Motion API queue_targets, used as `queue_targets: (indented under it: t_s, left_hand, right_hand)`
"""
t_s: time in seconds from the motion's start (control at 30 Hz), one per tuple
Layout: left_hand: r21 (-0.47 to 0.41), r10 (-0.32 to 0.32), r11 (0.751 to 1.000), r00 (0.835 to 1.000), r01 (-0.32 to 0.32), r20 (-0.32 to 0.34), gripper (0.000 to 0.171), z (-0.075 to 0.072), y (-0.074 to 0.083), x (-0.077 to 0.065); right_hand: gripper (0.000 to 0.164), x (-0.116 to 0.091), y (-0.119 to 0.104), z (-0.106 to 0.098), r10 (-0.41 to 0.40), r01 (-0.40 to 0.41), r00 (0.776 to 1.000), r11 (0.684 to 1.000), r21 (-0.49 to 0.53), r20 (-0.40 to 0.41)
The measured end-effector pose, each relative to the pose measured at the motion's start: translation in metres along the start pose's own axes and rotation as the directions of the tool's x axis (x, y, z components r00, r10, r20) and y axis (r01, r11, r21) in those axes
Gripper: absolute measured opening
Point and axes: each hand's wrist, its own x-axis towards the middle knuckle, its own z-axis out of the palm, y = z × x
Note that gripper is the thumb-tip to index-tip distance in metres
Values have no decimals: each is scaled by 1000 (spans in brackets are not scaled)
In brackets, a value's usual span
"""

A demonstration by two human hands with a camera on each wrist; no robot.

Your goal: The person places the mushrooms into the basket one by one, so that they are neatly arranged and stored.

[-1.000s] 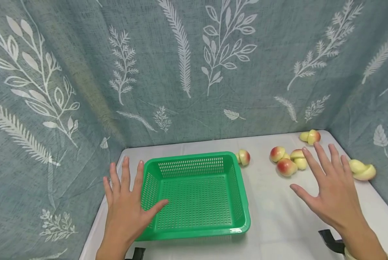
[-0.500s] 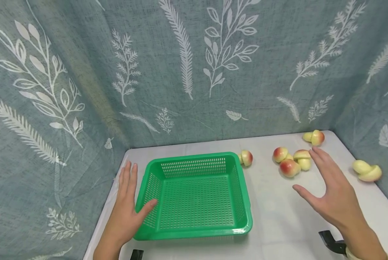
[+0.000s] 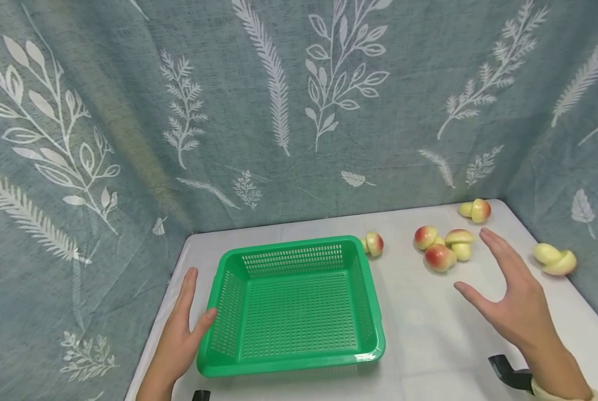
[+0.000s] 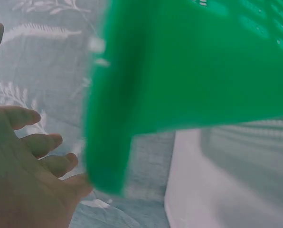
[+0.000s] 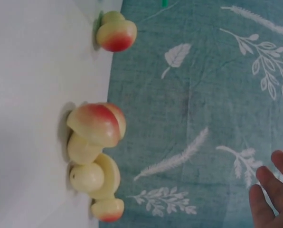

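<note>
A green plastic basket (image 3: 299,365) with perforated walls stands on the white tabletop, with nothing in it. Beside its left rim my left hand (image 3: 176,331) hovers, fingers extended and thumb apart; in the left wrist view the basket wall (image 4: 203,71) looms close and blurred beside that hand (image 4: 32,166). My right hand (image 3: 519,301) is held above the table at the right, thumb and fingers spread with nothing between them. Just beyond its fingertips lies a cluster of toy mushrooms (image 3: 440,258) with red-and-yellow caps, also seen in the right wrist view as mushrooms (image 5: 96,123).
One mushroom (image 3: 374,244) lies against the basket's right side. Another mushroom (image 3: 475,211) is at the back right corner, and a paler yellow one (image 3: 555,260) sits near the right edge. Patterned blue-green cloth (image 3: 299,111) hangs behind and at both sides.
My left hand has shifted left and down from over the basket's left edge to outside it. The right hand's fingers have drawn together from a wide spread. The mushrooms stay put.
</note>
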Motion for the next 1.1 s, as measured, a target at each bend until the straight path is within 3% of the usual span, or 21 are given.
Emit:
queue_targets:
  t_s: [0.2, 0.4, 0.57, 0.67, 0.77, 0.93, 1.1]
  left_hand:
    - [-117, -39, 992, 999, 43, 37, 82, 0, -13, 0]
    - [-241, -120, 960, 988, 140, 98, 73, -1, -23, -1]
    - [-265, -248, 923, 958, 279, 145, 71, 0, -30, -4]
    - [-288, -295, 899, 942, 329, 158, 71, 3, -36, -7]
    - [-351, -293, 875, 942, 334, 166, 69, 6, -41, -10]
    - [-474, -275, 806, 933, 355, 232, 67, 9, -45, -12]
    - [-485, -273, 786, 918, 384, 286, 69, 12, -49, -14]
  right_hand:
    - [100, -2, 5, 1, 18, -18, 1000, 1000, 9, -13]
    - [100, -3, 12, 5, 39, -38, 999, 999, 25, -22]
    - [99, -5, 20, 10, 72, -72, 997, 997, 30, -18]
    - [98, -5, 24, 12, 100, -99, 995, 994, 38, -11]
    - [97, -6, 26, 14, 131, -130, 991, 990, 46, -4]
    - [95, -8, 29, 18, 177, -178, 984, 983, 50, 20]
    - [91, -8, 34, 22, 214, -216, 976, 975, 58, 41]
